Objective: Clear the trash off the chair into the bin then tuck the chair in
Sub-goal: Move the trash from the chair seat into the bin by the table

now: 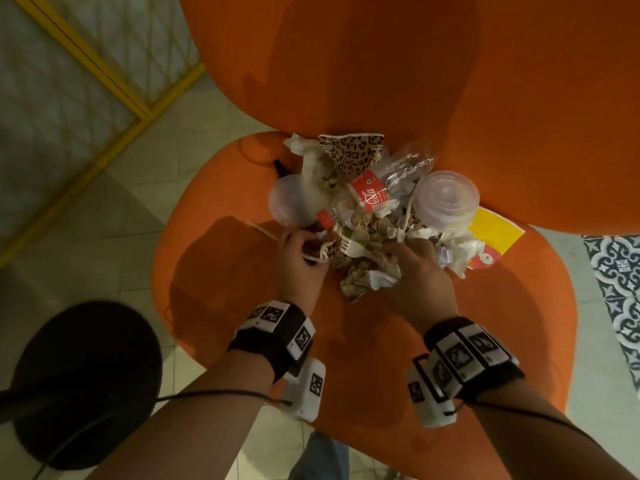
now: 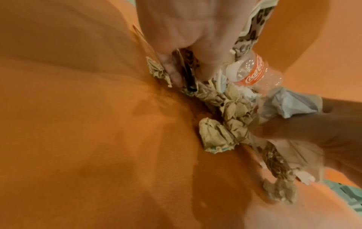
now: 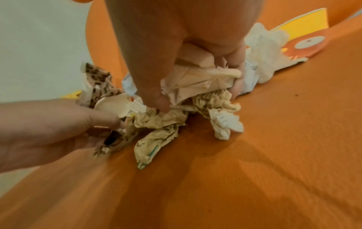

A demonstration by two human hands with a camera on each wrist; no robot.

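Observation:
A heap of trash (image 1: 374,209) lies on the orange chair seat (image 1: 242,323): crumpled paper, a leopard-print wrapper (image 1: 353,150), a crushed cola bottle (image 1: 369,195), and lidded plastic cups (image 1: 446,199). My left hand (image 1: 299,258) grips a leopard-print wrapper piece (image 2: 188,68) and a dark straw at the heap's near left edge. At the near right, my right hand (image 1: 415,268) curls round crumpled beige paper (image 3: 195,80), its thumb by a white plastic fork (image 3: 137,106). A crumpled paper wad (image 2: 213,134) sits between the hands.
The chair's orange backrest (image 1: 450,81) rises behind the heap. A yellow and red card (image 1: 495,237) lies at the heap's right. A black round bin (image 1: 86,375) stands on the tiled floor at lower left. A yellow-framed panel (image 1: 86,71) is at upper left.

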